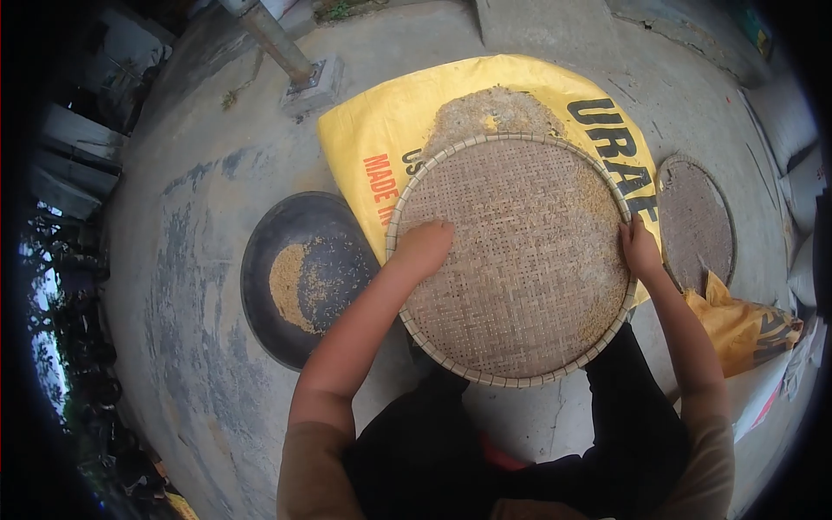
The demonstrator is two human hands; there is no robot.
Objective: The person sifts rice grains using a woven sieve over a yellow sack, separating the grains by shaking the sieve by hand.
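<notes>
A round woven bamboo winnowing tray (511, 260) is in front of me, above my knees, with some grain and husks along its right side. My right hand (640, 249) grips the tray's right rim, thumb on top. My left hand (426, 246) reaches over the left rim onto the woven surface, fingers curled together; what they hold, if anything, is hidden. Under the tray's far edge, a yellow printed sack (368, 108) lies flat with a heap of husks (490, 113) on it. A dark round basin (260, 260) with grain (286, 286) stands to the left.
On the right lies a second round woven tray (696, 217), with a crumpled orange-and-white sack (737, 325) nearer me. Full white sacks (806, 191) line the right edge. A metal post (276, 43) rises from a concrete base at the back left.
</notes>
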